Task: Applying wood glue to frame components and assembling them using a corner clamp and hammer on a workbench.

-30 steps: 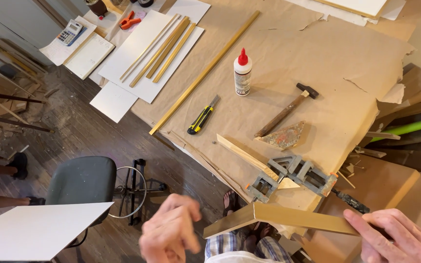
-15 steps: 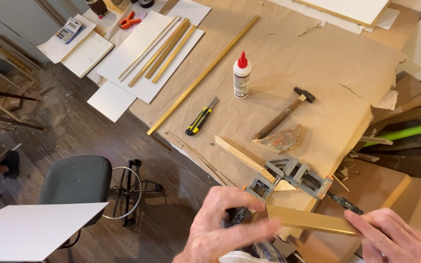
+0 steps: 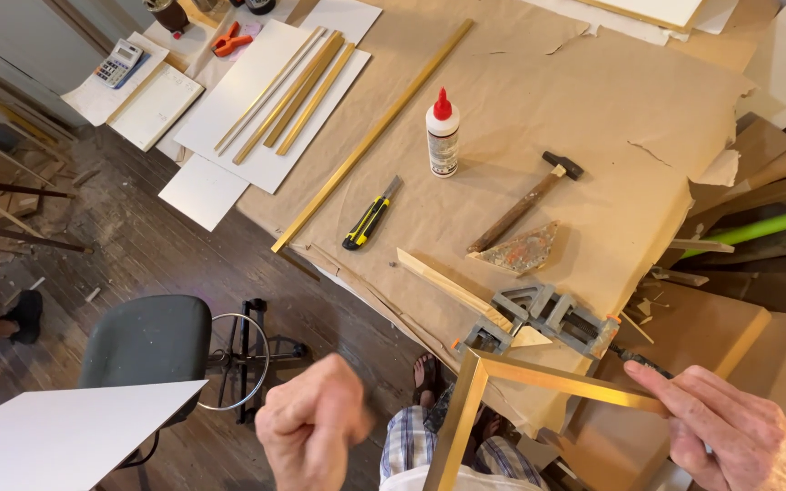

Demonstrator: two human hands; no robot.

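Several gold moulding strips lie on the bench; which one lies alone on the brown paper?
The longest gold strip, running diagonally across the brown paper. The three shorter strips lie grouped together on the white board.

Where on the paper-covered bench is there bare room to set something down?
Bare brown paper lies beyond the glue bottle and hammer, toward the torn far edge. A smaller patch sits between the utility knife and hammer. The near corner is crowded: corner clamp, gold frame, right hand.

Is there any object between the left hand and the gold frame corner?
Nothing visible. The left hand, curled and blurred, is beside the gold frame corner, with only open air and floor between them. The right hand holds the frame's other rail.
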